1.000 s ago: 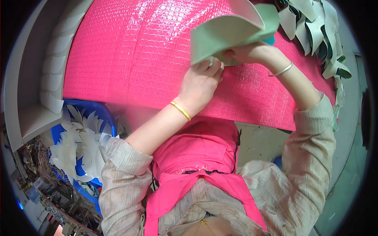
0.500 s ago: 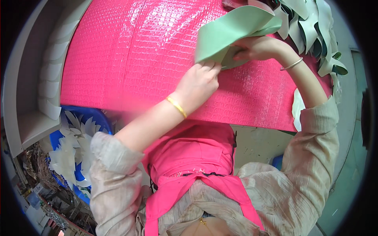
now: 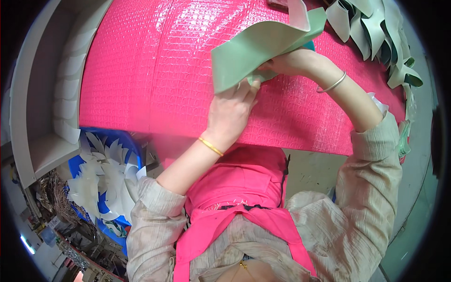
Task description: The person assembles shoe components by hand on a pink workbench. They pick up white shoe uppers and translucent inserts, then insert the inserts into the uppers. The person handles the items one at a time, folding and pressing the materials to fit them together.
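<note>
A pale green piece of flexible, leather-like sheet (image 3: 249, 49) is curled and folded over above a pink-covered table. My left hand (image 3: 230, 110) pinches its lower edge, fingers closed. On the fold's right side, my right hand (image 3: 296, 63) grips the same sheet from underneath, and its fingertips are partly hidden by the material. A bit of teal (image 3: 309, 45) shows beside the right hand, perhaps the sheet's other face. The sheet's far end rises in a pale curl toward the top of the view.
The glossy pink table cover (image 3: 183, 75) spans the work area. Many similar pale green curved pieces (image 3: 376, 33) hang in a pile at the back right. A dark reddish block (image 3: 278, 4) sits at the far edge. At left stand a grey-white trough (image 3: 42, 113) and white scraps (image 3: 112, 181) in a blue bin.
Both hands and the green sheet have shifted left and slightly nearer. The sheet's folded end now stands up more, and its fold has changed shape.
</note>
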The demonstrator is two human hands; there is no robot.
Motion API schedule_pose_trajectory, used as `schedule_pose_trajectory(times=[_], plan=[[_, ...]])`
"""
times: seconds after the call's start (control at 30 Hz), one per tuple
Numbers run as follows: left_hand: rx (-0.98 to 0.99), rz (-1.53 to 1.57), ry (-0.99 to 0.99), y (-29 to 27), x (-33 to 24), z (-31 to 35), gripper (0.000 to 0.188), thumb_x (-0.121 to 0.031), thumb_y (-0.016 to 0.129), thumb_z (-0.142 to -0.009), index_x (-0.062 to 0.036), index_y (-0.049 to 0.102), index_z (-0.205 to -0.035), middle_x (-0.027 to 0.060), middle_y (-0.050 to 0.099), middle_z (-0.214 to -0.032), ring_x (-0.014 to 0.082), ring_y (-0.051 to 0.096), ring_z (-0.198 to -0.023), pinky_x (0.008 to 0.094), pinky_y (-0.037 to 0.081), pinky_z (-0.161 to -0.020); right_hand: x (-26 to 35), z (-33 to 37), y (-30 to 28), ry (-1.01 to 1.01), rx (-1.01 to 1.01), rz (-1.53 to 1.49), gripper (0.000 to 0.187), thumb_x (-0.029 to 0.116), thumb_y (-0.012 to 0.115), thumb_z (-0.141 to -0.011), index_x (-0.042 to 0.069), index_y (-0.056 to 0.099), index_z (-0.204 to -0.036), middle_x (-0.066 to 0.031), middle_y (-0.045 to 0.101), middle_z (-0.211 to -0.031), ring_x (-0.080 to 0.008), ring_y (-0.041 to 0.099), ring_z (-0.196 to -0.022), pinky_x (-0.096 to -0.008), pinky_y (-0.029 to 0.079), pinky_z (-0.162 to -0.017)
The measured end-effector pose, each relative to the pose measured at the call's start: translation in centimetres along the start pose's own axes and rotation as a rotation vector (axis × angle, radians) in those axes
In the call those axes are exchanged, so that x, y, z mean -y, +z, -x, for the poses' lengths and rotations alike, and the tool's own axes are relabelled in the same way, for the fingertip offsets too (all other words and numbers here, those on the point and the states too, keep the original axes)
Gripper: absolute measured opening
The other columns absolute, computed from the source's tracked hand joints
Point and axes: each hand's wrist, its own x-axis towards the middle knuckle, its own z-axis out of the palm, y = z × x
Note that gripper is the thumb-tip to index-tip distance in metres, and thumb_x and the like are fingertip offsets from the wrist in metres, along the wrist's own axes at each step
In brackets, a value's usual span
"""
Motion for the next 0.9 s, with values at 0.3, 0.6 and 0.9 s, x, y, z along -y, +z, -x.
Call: schedule_pose_trajectory(times=[0.3, 0.6, 0.9], plan=[[0.017, -0.104, -0.07, 1.1, -1.8, -1.3, 0.038, -0.015, 0.06, -0.073, -0.0003, 0.053, -0.108, 0.0088, 0.05, -0.104, 0.0259, 0.048, -0.099, 0.035, 0.043, -0.084, 2.4, -0.3, -3.1, 0.199, 0.198, -0.057, 0.023, 0.009, 0.064, -0.071, 0.001, 0.06, -0.093, -0.016, 0.062, -0.092, -0.0275, 0.06, -0.086, -0.035, 0.047, -0.074], [0.151, -0.067, -0.072, 1.9, -2.9, -3.1, 0.039, -0.016, 0.056, -0.076, 0.0006, 0.051, -0.111, 0.012, 0.046, -0.113, 0.0279, 0.045, -0.104, 0.0378, 0.038, -0.092, -0.4, -0.2, 0.1, -0.011, 0.093, 0.27, 0.033, 0.003, 0.062, -0.066, 0.0, 0.057, -0.098, -0.0182, 0.061, -0.086, -0.0293, 0.062, -0.075, -0.0341, 0.049, -0.067], [0.063, -0.11, -0.038, 3.4, -3.8, -4.2, 0.038, -0.017, 0.056, -0.077, 0.0019, 0.052, -0.11, 0.0152, 0.044, -0.117, 0.0292, 0.043, -0.108, 0.0377, 0.036, -0.094, -1.3, -0.2, -0.7, -0.083, 0.168, 0.673, 0.028, 0.01, 0.06, -0.069, 0.002, 0.058, -0.096, -0.0148, 0.061, -0.093, -0.0225, 0.06, -0.086, -0.0317, 0.047, -0.076]])
